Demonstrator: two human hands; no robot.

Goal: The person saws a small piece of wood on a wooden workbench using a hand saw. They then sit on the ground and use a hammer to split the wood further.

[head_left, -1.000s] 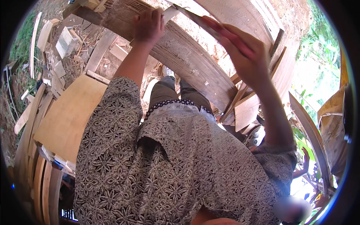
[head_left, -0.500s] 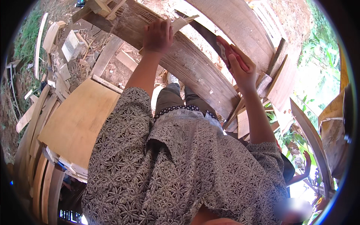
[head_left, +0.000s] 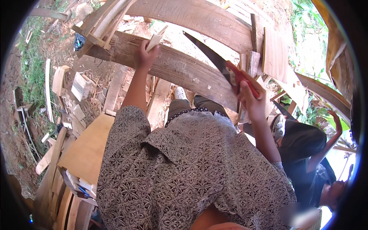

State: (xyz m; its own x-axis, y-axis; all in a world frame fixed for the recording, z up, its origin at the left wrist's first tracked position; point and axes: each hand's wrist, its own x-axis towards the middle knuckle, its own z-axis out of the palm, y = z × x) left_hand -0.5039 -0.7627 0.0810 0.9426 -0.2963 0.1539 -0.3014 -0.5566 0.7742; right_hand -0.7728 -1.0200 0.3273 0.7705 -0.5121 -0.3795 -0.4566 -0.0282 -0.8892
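Evidently, right hand [head_left: 251,97] is closed on the saw's [head_left: 217,62] handle [head_left: 243,76], best hold given a likely springy blade [head_left: 207,52]; left hand [head_left: 144,57] grips wood offcut [head_left: 154,42].

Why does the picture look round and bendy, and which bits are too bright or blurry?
In the head view, the fisheye lens leaves dark corners and can bend long edges, like the plank's; in the head view, glare whitens parts around the leaves; also in the head view, the saw looks fairly clear, but a pale patch at lower right is smudged.
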